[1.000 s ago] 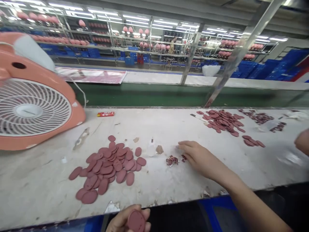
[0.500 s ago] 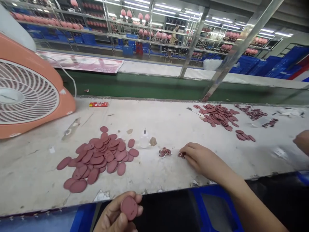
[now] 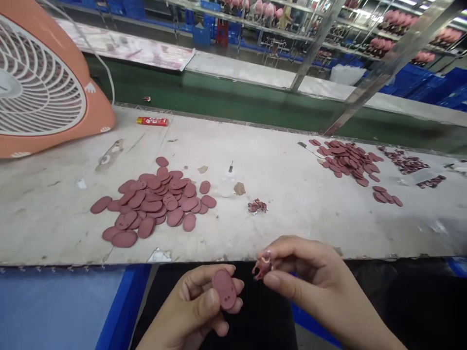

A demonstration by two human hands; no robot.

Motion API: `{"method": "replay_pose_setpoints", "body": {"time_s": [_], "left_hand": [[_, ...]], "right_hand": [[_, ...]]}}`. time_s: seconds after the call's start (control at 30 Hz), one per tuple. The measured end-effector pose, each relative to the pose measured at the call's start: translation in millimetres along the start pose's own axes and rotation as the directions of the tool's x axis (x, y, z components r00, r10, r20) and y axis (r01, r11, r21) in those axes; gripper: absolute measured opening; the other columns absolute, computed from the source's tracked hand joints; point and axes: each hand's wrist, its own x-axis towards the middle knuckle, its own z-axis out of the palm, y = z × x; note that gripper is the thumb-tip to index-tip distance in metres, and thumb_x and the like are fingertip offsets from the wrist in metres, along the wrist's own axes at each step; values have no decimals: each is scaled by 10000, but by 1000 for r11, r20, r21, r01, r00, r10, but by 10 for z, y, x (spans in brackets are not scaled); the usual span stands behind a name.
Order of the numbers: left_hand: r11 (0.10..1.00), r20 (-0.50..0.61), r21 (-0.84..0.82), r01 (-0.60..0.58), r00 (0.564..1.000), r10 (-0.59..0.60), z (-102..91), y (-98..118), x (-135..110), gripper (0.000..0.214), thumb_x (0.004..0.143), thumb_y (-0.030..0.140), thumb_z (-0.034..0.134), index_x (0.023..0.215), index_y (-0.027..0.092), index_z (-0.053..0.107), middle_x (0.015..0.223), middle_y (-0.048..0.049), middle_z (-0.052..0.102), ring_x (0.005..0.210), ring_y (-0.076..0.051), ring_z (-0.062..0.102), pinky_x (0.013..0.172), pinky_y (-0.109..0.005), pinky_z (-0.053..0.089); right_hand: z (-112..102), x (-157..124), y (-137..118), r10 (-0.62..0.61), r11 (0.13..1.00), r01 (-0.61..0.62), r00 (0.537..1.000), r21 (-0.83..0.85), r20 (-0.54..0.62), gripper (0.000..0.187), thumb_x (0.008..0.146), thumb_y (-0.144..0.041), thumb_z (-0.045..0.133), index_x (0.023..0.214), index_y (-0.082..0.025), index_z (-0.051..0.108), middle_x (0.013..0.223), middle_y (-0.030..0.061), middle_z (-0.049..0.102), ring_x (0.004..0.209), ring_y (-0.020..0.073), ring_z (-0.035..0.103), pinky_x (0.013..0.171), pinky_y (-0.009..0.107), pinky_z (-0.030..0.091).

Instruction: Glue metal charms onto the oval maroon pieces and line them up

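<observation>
My left hand [image 3: 199,306] grips a flat, dark pink oval disc [image 3: 224,289] with small holes near its lower end. Just to its right, my right hand [image 3: 302,282] pinches a tiny reddish-brown figurine [image 3: 262,266], shaped like a small animal, between thumb and fingertips. The two pieces are close but apart, held over my lap at the table's front edge. A heap of like oval discs [image 3: 151,206] lies on the table at the left. A small cluster of similar little figurines [image 3: 257,206] rests beyond my hands.
A small clear bottle with a dark needle tip [image 3: 228,182] stands mid-table beside a brown scrap [image 3: 240,188]. Further right lie a second disc heap [image 3: 346,158] and more small brown pieces [image 3: 408,163]. An orange fan [image 3: 98,114] fills the left; a red tube [image 3: 152,121] lies near it.
My right hand has lifted a small figurine from the table and brought it toward my left hand. The left hand has moved slightly right and up with the disc. The view has tilted down.
</observation>
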Motion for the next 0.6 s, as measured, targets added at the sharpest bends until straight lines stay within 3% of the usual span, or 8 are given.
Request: {"method": "replay_pose_setpoints", "body": {"time_s": [0.2, 0.6], "left_hand": [[1000, 133, -1, -3, 991, 3, -78, -38, 22, 320, 542, 388, 902, 762, 181, 800, 608, -27, 668, 579, -110, 582, 467, -142, 439], [998, 117, 21, 59, 991, -61, -99, -8, 26, 298, 557, 366, 900, 729, 153, 783, 630, -21, 682, 591, -99, 604, 481, -128, 462]], "right_hand": [[189, 46, -124, -120, 978, 131, 990, -163, 74, 273, 776, -74, 726, 944, -289, 719, 788, -43, 747, 657, 90, 685, 639, 136, 559], [205, 80, -166, -109, 909, 170, 978, -382, 177, 220, 810, -106, 698, 941, -283, 699, 738, -61, 711, 612, 89, 635, 592, 156, 527]]}}
